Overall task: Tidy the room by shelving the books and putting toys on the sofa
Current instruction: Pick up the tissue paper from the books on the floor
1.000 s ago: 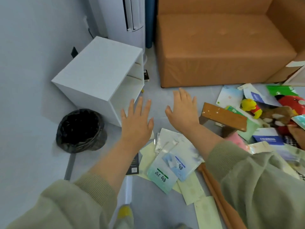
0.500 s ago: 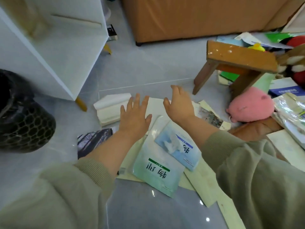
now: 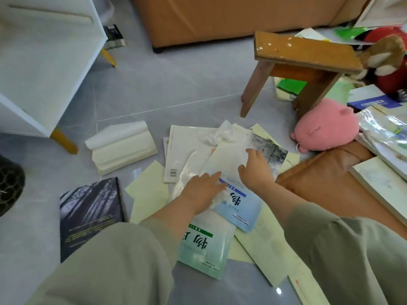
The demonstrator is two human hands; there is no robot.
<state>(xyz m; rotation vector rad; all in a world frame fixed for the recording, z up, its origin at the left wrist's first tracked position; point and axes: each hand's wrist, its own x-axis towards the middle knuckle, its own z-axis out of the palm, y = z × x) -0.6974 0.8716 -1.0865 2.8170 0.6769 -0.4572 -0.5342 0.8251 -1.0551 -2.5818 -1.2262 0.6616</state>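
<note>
Now: my left hand (image 3: 202, 190) lies flat, fingers straight, touching the pale-blue paperback book (image 3: 239, 208). My right hand (image 3: 256, 170) rests loosely spread on the glossy white book (image 3: 226, 159) at its 1 o'clock. Neither hand grips anything. From the pile, the white open shelf cabinet (image 3: 44, 62) is at 10 o'clock, the orange sofa (image 3: 220, 18) at 12 and the pink plush pig (image 3: 326, 128) at 2.

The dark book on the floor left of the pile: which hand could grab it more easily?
Left, probably. The left hand lies on the pile, on the side nearest the dark book. The right hand sits farther over and would have to cross the left one.
</note>
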